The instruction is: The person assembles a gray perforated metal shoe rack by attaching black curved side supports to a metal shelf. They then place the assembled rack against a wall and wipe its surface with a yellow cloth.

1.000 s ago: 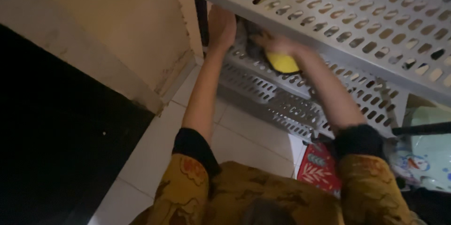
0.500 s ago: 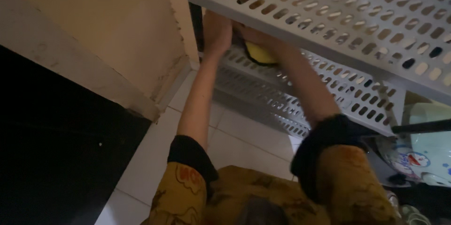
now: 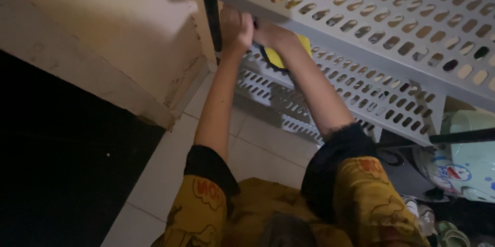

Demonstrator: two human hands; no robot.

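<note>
A grey perforated plastic rack fills the upper right, with a top shelf (image 3: 361, 15) and a lower shelf (image 3: 361, 92). My left hand (image 3: 236, 29) reaches under the top shelf and grips the rack's dark corner post (image 3: 211, 20). My right hand (image 3: 273, 35) sits beside it, closed on a yellow sponge (image 3: 278, 57) with a dark backing, pressed at the left end of the lower shelf. The top shelf partly hides both hands' fingers.
A beige wall (image 3: 118, 25) stands left of the rack, with a dark area (image 3: 51, 164) below it. Pale floor tiles (image 3: 258, 144) lie under the rack. A light green and white container (image 3: 464, 159) sits at the right, with sandals (image 3: 448, 234) near it.
My right hand has slid the yellow sponge leftward along the lower shelf, from its middle to the corner by my left hand. My left hand has stayed at the post.
</note>
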